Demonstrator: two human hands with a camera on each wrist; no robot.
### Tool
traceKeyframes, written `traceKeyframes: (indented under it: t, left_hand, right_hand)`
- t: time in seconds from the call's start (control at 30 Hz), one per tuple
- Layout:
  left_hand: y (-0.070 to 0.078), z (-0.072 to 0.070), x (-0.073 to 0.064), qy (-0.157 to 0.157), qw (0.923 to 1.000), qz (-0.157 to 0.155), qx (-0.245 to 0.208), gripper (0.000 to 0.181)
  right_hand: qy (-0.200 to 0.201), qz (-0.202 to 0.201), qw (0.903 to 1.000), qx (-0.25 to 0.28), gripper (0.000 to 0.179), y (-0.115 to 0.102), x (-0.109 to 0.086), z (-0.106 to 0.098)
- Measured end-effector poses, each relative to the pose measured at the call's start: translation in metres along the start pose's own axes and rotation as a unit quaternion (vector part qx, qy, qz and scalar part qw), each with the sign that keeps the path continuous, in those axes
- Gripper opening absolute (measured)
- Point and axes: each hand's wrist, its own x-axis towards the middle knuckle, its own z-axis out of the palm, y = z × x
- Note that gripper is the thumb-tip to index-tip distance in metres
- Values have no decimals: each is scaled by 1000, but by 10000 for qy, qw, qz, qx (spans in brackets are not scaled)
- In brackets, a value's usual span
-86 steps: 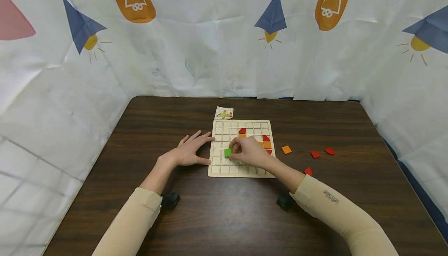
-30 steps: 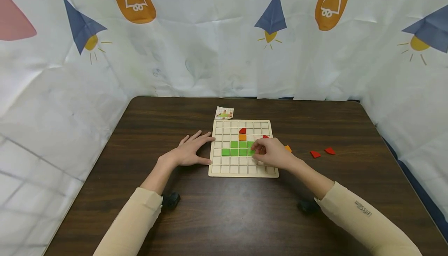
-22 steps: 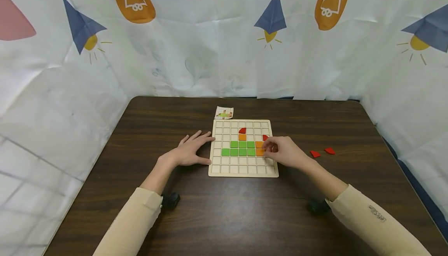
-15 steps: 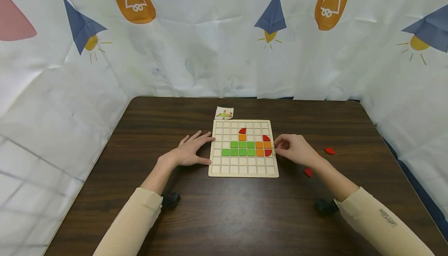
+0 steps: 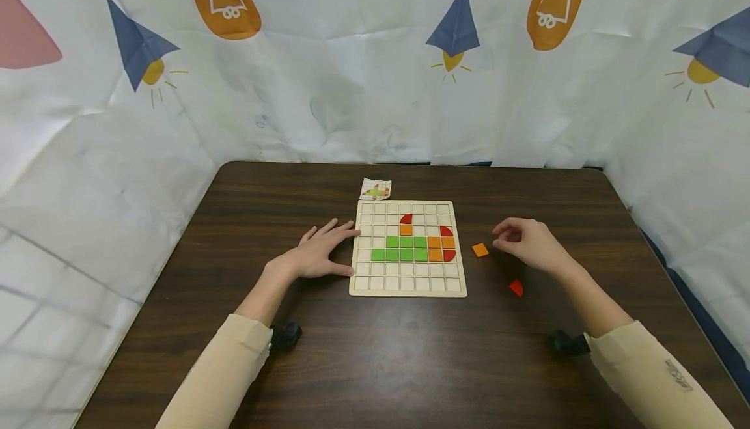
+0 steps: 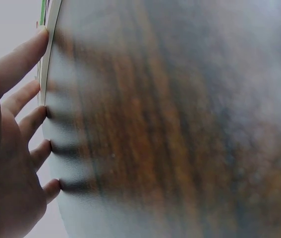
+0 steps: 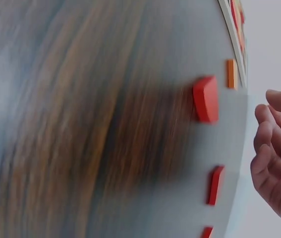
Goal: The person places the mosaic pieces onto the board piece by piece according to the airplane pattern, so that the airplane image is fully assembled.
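On the desk (image 5: 387, 364), the spread left hand (image 5: 314, 254) seemingly steadied the board's (image 5: 391, 284) left edge; the right hand (image 5: 532, 243) hung half-curled, empty.

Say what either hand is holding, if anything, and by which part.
Nothing: the left hand only touches the left edge of the board; the right hand looks empty.

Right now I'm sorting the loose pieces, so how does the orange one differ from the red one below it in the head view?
Shape: the orange piece is square; the red piece is wedge-like. Place: the orange piece lies closer to the board than the red piece. Both lie on the table, off the board.
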Motion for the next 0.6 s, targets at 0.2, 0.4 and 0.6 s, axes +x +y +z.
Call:
traceKeyframes:
  t: [0.2,0.4,0.6]
  left_hand:
    - [1,0,0,-4,10000,5,-27,89]
    - [1,0,0,-34,10000,18,-34,89]
    - [1,-1,0,-38,10000,7,-27,88]
  right_hand:
    - [-6,218,9997,-120,25,13,-8,-11]
    - [-87,486,9982,-349,26,23,-20,-21]
    - [-220,779,9950,-592,34,31,-30,-28]
